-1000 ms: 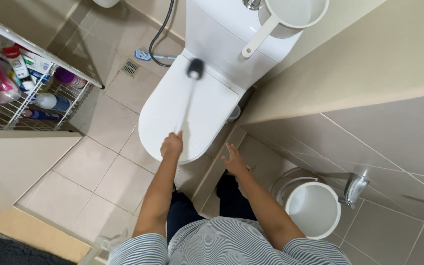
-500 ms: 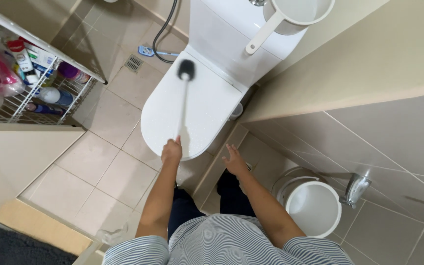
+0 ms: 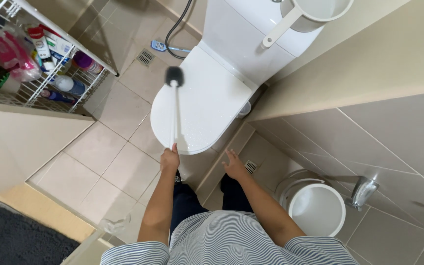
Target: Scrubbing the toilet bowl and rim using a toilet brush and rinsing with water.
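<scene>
- White plastic makes the long handle of the toilet brush (image 3: 174, 110), which the left hand (image 3: 170, 159) holds at its near end, with the fingers closed around it.
- The black head of the brush is at the far end, over the left edge of the closed toilet lid (image 3: 207, 105); if it touches the lid or only hangs above it, I cannot tell.
- The handle runs almost straight away from the person, above the left part of the lid.
- The right hand (image 3: 235, 166) is empty, with the fingers spread open, and it hangs just in front of the toilet, near a small floor drain (image 3: 251, 167).
- A white dipper (image 3: 310, 12) with a long handle stands on the cistern (image 3: 251, 37) behind the lid.
- A white bucket (image 3: 317, 210) stands on the tiled floor at the right, beside a metal tap (image 3: 363, 191) on the wall.
- At the left, a white wire rack (image 3: 50, 73) holds bottles and tubes of different colours.
- A dark hose (image 3: 177, 27) comes down to the floor behind the toilet, on its left side.
- A dark grey mat (image 3: 15, 240) lies at the bottom left corner.
</scene>
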